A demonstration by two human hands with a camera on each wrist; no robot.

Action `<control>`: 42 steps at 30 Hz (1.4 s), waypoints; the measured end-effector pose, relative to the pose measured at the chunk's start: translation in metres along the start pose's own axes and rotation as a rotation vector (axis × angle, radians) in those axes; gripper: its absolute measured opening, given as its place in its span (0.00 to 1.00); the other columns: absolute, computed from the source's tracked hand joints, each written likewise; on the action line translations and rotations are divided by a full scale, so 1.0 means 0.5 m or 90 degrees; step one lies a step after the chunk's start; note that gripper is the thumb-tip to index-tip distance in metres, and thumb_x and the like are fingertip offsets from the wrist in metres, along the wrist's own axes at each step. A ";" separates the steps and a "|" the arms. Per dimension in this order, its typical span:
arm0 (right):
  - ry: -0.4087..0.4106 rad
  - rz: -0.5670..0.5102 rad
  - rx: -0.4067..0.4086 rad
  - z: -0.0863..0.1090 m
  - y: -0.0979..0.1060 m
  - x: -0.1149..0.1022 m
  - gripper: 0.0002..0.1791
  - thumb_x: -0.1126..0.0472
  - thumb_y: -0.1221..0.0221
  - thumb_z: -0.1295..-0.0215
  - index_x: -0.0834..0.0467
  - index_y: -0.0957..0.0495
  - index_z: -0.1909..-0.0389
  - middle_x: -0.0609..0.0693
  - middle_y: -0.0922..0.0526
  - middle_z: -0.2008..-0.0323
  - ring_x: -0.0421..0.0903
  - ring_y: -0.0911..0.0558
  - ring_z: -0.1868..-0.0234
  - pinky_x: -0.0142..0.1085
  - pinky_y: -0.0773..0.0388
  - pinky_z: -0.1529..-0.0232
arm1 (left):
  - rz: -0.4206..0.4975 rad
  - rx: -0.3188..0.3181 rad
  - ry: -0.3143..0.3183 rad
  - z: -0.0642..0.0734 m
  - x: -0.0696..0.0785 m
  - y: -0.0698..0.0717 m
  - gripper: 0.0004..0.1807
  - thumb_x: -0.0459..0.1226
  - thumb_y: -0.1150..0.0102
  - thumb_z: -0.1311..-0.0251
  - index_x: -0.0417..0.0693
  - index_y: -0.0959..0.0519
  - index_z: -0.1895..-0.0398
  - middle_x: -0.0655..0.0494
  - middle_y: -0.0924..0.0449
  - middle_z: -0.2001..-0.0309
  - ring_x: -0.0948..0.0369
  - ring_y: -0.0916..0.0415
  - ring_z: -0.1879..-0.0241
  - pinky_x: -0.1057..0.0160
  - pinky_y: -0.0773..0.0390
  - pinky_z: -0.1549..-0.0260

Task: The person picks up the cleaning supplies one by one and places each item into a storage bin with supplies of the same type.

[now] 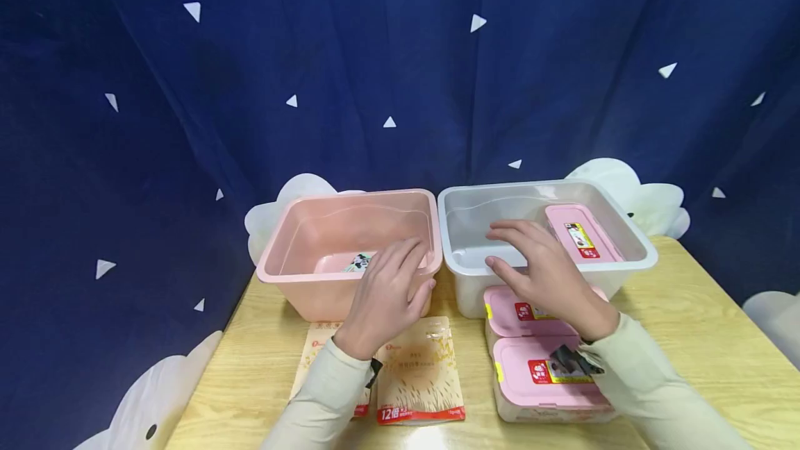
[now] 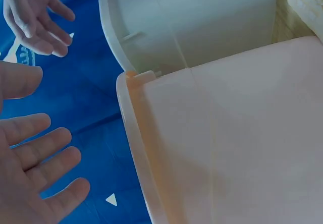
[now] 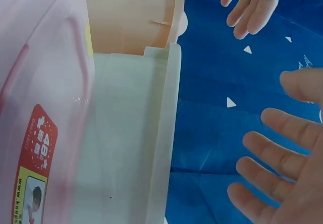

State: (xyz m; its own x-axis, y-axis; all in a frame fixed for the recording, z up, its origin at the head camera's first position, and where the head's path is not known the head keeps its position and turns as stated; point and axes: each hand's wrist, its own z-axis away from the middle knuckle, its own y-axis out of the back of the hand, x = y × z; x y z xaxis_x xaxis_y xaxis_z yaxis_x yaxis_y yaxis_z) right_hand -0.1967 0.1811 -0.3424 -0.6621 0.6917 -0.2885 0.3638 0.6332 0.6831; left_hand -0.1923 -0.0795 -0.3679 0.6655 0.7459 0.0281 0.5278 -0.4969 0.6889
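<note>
My left hand (image 1: 389,287) hovers at the front right rim of the pink bin (image 1: 294,276), its fingers loosely extended and nothing in them. A pink thing with a black, white and green printed patch (image 1: 359,262) lies on that bin's floor, partly hidden by the hand. Over the front rim of the pale grey bin (image 1: 459,203), my right hand (image 1: 546,269) is spread, also holding nothing. One pink-lidded box (image 1: 571,217) stands in the grey bin's right side. Both hands show relaxed, parted fingers in the wrist views.
Two more pink-lidded boxes (image 1: 519,353) stand before the grey bin, partly covered by the right forearm. Two beige pouches with red bottom bands, one pouch (image 1: 419,367) beside another (image 1: 312,349), lie before the pink bin. A dark blue curtain (image 1: 387,54) hangs behind the wooden table (image 1: 675,339).
</note>
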 end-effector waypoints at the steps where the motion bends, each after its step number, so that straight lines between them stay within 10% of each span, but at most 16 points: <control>1: 0.000 0.000 0.000 0.001 -0.001 0.000 0.20 0.61 0.31 0.44 0.62 0.19 0.50 0.57 0.19 0.45 0.56 0.23 0.42 0.50 0.30 0.39 | 0.002 -0.007 0.000 0.001 0.000 0.001 0.27 0.42 0.38 0.40 0.42 0.24 0.39 0.48 0.21 0.40 0.52 0.24 0.39 0.52 0.25 0.39; 17: -0.041 -0.014 -0.048 0.014 -0.013 -0.018 0.26 0.62 0.33 0.42 0.62 0.25 0.42 0.57 0.20 0.42 0.57 0.23 0.40 0.53 0.28 0.39 | 0.003 -0.081 -0.029 0.036 -0.041 0.026 0.28 0.44 0.38 0.39 0.42 0.26 0.37 0.47 0.24 0.37 0.51 0.26 0.36 0.50 0.28 0.34; 42: -0.074 -0.118 -0.114 -0.005 -0.073 -0.119 0.32 0.57 0.35 0.38 0.60 0.31 0.34 0.61 0.28 0.33 0.58 0.30 0.31 0.56 0.34 0.31 | -0.044 -0.056 0.046 0.112 -0.186 0.110 0.30 0.44 0.37 0.40 0.37 0.26 0.37 0.40 0.25 0.36 0.45 0.28 0.35 0.43 0.30 0.35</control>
State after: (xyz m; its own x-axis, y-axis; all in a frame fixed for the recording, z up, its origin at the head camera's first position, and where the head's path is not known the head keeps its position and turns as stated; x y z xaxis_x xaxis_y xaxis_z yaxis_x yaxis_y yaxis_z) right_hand -0.1721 0.1161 -0.3484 -0.6232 0.6116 -0.4875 0.1154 0.6884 0.7161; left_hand -0.1955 -0.2009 -0.3730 0.5884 0.8080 0.0283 0.5204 -0.4053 0.7516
